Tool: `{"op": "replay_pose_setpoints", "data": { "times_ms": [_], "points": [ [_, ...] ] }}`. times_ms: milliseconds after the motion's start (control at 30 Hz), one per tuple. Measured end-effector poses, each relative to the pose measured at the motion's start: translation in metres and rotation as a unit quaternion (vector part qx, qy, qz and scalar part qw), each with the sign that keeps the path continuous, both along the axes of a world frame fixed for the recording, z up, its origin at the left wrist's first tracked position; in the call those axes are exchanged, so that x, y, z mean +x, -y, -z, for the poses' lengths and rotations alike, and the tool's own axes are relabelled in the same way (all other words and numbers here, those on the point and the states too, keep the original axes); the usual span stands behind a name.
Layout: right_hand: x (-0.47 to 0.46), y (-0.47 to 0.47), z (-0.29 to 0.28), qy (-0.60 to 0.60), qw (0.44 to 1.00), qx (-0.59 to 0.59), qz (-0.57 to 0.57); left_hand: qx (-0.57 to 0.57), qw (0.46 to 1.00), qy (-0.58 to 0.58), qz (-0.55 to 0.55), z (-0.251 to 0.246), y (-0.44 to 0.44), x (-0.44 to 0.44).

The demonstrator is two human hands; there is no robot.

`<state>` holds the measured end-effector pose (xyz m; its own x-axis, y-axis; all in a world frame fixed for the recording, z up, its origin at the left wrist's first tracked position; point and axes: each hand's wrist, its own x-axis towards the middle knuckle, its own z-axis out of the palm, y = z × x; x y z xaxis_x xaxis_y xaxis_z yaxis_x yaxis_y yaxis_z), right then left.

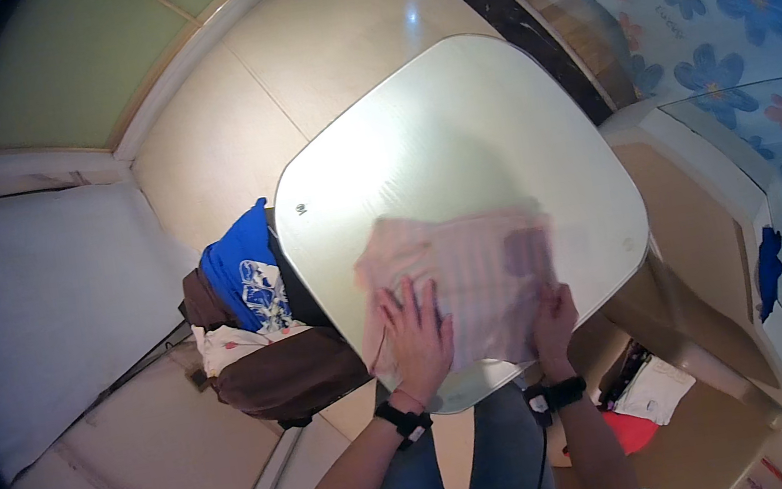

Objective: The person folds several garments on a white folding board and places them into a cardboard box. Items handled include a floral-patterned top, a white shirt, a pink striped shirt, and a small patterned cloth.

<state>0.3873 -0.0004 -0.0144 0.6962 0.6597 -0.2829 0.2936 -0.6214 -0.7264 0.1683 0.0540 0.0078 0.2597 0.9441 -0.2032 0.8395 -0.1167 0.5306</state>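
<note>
A pale pink striped garment (474, 270) lies spread on a white table (471, 119) with rounded corners. One darker purplish patch shows near its right edge. My left hand (416, 335) rests flat on the garment's left part, fingers apart, pressing on the cloth. At the lower right edge of the garment, my right hand (555, 315) has its fingers curled on the fabric and seems to pinch it. Black bands circle both wrists.
Left of the table sits a brown fabric container (289, 373) with clothes, among them a blue garment (241, 255). Folded cloths, one white (654, 389) and one red (627, 431), lie low on the right. A floral curtain (703, 46) hangs at the right; a grey-white mattress-like surface (65, 293) is at left.
</note>
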Motion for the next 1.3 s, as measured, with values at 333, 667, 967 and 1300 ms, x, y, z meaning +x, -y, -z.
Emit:
{"op": "replay_pose_setpoints", "data": {
  "times_ms": [333,667,967,1300],
  "points": [
    [-0.031,0.114,0.011,-0.209,0.952,0.025,0.221,0.009,0.996,0.071,0.044,-0.022,-0.005,0.069],
    [-0.057,0.066,-0.025,-0.550,0.819,-0.160,-0.040,0.009,0.986,0.166,-0.004,-0.022,-0.044,0.039],
    [0.105,-0.019,-0.035,0.162,0.954,0.030,-0.250,0.096,0.977,0.058,0.181,-0.019,-0.106,0.062],
    [0.127,0.005,-0.034,-0.272,0.954,0.002,-0.127,-0.129,0.952,0.188,0.203,-0.051,-0.135,0.047]
  ]
}}
